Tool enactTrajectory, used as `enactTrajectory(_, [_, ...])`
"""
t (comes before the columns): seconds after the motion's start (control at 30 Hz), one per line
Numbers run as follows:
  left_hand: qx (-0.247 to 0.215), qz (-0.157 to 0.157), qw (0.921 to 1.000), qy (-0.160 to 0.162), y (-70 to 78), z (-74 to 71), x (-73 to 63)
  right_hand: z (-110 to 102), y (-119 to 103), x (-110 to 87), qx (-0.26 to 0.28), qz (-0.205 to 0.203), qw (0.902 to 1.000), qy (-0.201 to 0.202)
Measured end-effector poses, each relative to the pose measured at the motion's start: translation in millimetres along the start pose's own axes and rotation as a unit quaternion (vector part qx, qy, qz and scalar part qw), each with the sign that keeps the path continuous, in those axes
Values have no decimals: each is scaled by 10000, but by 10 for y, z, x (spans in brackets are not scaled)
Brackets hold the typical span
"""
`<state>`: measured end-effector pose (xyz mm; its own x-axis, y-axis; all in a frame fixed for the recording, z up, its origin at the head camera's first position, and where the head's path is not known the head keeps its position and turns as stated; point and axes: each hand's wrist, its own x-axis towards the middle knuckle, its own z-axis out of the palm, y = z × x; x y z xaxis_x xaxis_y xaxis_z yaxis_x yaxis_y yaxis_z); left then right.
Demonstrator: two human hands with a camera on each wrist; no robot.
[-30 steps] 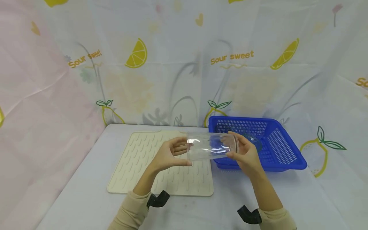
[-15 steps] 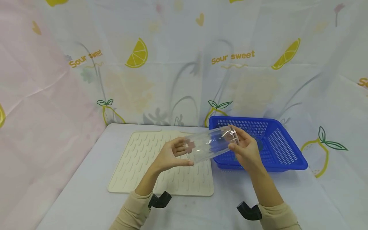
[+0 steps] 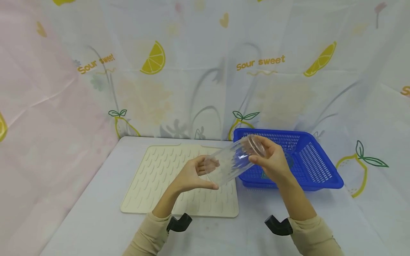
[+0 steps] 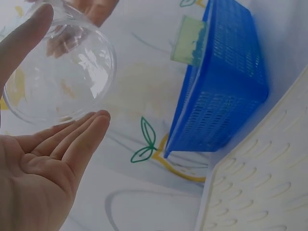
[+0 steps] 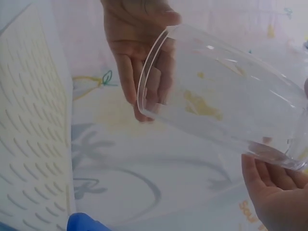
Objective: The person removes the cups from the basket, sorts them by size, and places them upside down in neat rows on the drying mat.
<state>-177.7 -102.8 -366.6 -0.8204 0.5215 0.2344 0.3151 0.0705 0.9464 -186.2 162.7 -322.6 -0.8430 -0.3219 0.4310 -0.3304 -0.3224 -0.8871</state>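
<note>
A clear drinking glass (image 3: 228,161) is held in the air, tilted, above the table between both hands. My right hand (image 3: 276,161) grips its thick base end, which points up and to the right. The left hand (image 3: 191,176) holds the open mouth end, thumb on the near side and fingers behind. From the left wrist, the round rim (image 4: 114,62) shows between thumb and fingertips. In the right wrist view, left fingers (image 5: 126,79) lie at the rim and right fingertips touch the underside of the base.
A cream ridged drying mat (image 3: 144,192) lies flat at left centre. To its right stands a blue perforated plastic basket (image 3: 320,160) with clear glassware inside. A greenish see-through piece (image 4: 188,39) shows at the basket's rim. A printed curtain (image 3: 192,89) hangs behind the table.
The glass has gone from level to tilted, its base end rising with the right hand and its mouth dipping lower left. The left hand has shifted only slightly.
</note>
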Motion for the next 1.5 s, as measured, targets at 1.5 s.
enactTrajectory(1.5, [4018, -1827, 8619, 2498, -683, -611, -1555, 151, 104, 616, -2397, 299, 9685, -600])
